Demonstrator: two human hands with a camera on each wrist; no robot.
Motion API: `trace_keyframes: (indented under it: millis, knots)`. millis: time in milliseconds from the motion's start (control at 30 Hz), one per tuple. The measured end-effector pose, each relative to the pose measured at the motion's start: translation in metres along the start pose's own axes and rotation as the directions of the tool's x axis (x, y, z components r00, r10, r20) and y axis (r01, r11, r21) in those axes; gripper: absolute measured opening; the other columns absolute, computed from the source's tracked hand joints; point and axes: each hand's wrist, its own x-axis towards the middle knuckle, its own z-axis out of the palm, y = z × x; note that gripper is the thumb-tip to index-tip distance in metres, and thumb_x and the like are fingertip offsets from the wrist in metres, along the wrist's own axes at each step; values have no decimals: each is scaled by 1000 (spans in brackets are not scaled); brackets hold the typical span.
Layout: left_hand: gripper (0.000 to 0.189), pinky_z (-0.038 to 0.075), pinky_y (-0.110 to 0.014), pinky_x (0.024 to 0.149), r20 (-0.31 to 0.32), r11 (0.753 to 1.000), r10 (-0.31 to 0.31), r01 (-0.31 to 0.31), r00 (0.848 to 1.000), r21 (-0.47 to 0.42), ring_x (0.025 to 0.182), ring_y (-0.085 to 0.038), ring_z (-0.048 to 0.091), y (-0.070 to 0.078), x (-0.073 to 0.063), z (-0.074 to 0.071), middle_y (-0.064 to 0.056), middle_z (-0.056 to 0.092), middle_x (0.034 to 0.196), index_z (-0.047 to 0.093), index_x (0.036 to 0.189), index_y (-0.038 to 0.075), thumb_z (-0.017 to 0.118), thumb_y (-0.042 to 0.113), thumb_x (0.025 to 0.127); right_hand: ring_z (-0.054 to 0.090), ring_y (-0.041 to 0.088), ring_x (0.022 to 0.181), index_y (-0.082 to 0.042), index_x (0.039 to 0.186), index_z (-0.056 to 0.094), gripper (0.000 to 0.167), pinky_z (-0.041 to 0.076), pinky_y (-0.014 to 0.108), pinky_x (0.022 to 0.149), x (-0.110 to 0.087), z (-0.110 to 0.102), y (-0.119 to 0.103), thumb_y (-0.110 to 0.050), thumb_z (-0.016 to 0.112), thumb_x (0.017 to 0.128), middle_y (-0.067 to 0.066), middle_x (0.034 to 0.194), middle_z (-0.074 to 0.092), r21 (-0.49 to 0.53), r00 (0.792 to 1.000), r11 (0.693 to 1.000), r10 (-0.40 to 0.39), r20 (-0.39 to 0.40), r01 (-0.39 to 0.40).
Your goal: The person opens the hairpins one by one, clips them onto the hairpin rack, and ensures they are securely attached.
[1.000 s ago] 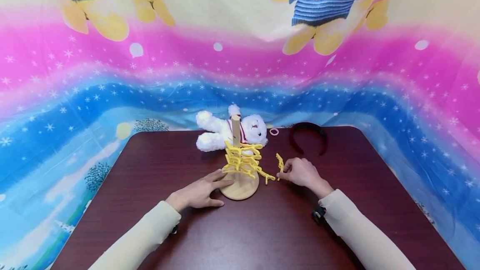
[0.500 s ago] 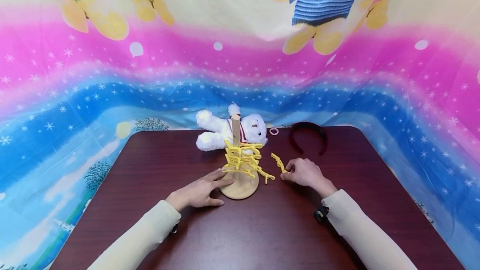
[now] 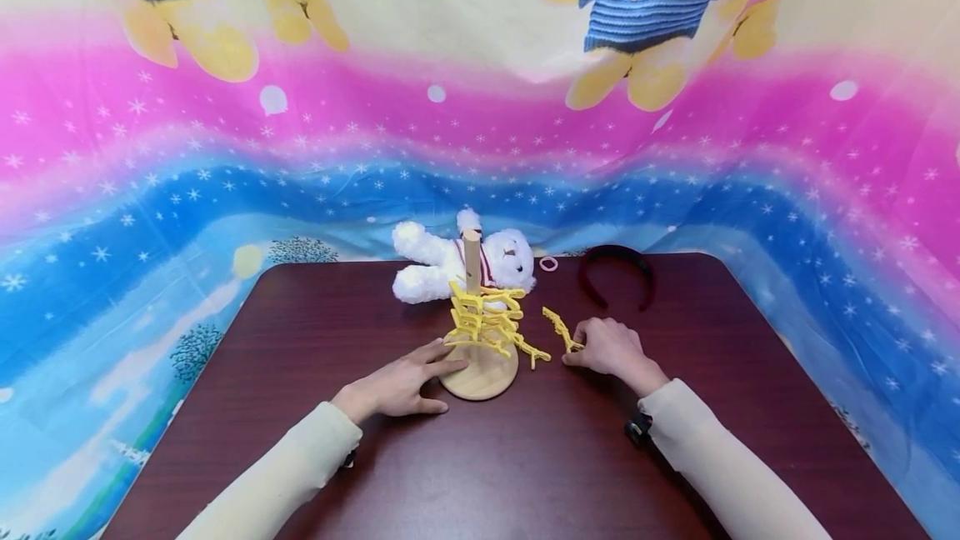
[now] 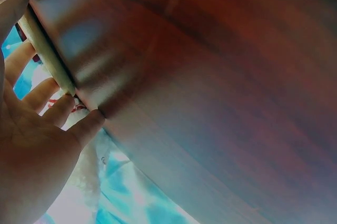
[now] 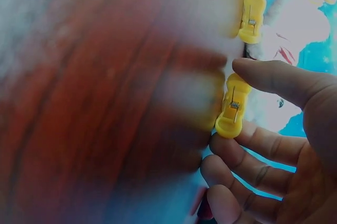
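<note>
A wooden post (image 3: pixel 471 261) on a round wooden base (image 3: pixel 480 377) carries several stacked yellow alligator hair clips (image 3: pixel 483 319). My left hand (image 3: pixel 397 380) lies with fingers spread and straight, its fingertips resting on the left side of the base; in the left wrist view those fingers reach the base's edge (image 4: pixel 47 50). To the right of the stand, my right hand (image 3: pixel 609 346) pinches the handle end of a single yellow clip (image 5: pixel 231 105) between thumb and index finger. That clip lies close to the tabletop, its jagged end pointing away to the left.
Behind the stand a white teddy bear (image 3: pixel 431 280) lies on its back. A pink hair tie (image 3: pixel 549 263) and a dark red headband (image 3: pixel 617 252) lie at the back right. One yellow clip (image 3: pixel 534 350) sticks out over the base's right edge. A printed cloth backdrop (image 3: pixel 480 140) surrounds the dark tabletop (image 3: pixel 480 473).
The clip at my right hand has turned, its jagged end swinging to the left. My right hand shifted slightly right, then a little back toward me. My left hand has stayed put.
</note>
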Motion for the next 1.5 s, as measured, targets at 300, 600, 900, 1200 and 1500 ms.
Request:
trace_keyframes:
  millis: [300, 600, 900, 1200, 1500]
  knots:
    - [73, 36, -47, 118, 3, 1000, -4, 4, 1000, -1, 155, -33, 20, 0, 0, 0, -14, 26, 165, 36, 155, 34, 68, 48, 92, 55, 19, 69, -23, 88, 71, 27, 41, 37, 54, -1, -3, 9, -46, 81, 77, -3, 76, 63, 35, 999, 999, -14, -32, 15]
    - [73, 37, -48, 117, 7, 1000, -3, 4, 1000, -11, 154, -35, 21, 1, -1, 1, -14, 26, 164, 35, 155, 35, 69, 47, 92, 57, 18, 73, -23, 98, 74, 27, 44, 36, 54, -3, -7, 14, -43, 78, 81, -2, 88, 70, 69, 997, 996, -47, -63, 51]
    - [73, 36, -48, 117, -13, 1000, 21, -22, 1000, -9, 153, -36, 23, 0, 0, 3, -14, 29, 163, 39, 154, 31, 71, 46, 90, 65, 23, 81, -24, 102, 74, 27, 46, 37, 56, -8, -18, 15, -43, 75, 84, 1, 98, 74, 84, 990, 993, -67, -120, 77]
    - [73, 36, -50, 117, -18, 999, 30, -30, 999, -18, 153, -37, 23, 0, 0, 2, -16, 29, 163, 40, 154, 29, 72, 42, 90, 63, 18, 80, -21, 109, 74, 31, 47, 35, 59, -16, -37, 7, -43, 74, 87, 4, 104, 74, 120, 984, 986, -93, -154, 112]
    - [73, 35, -48, 118, -10, 1000, 16, -16, 1000, -6, 154, -34, 21, -1, 0, 1, -13, 27, 164, 38, 155, 31, 70, 46, 91, 63, 14, 78, -21, 106, 75, 29, 48, 34, 64, -23, -53, -3, -42, 75, 86, -3, 91, 73, 151, 965, 974, -134, -225, 170]
